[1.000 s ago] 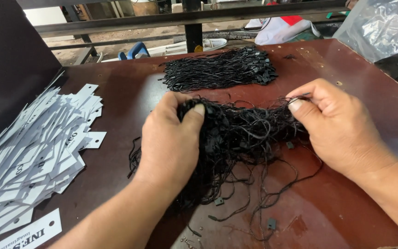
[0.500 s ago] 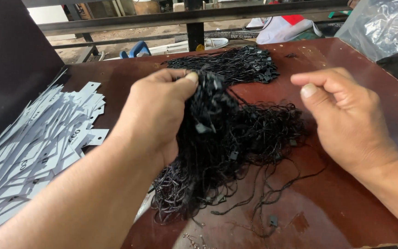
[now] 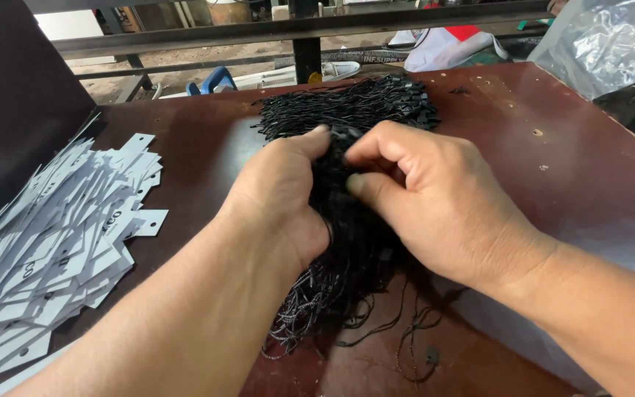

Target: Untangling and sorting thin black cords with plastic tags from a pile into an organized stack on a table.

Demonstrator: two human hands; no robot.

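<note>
White tags (image 3: 60, 235) beside black strings (image 3: 354, 242)

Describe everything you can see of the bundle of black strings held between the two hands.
The bundle of black strings is a thick, tangled hank of thin cords, looking like cord or thread, with small black end pieces. The left hand grips it from the left and the right hand pinches it near the top. Loose ends trail onto the brown table. A second black pile lies just behind it.
</note>
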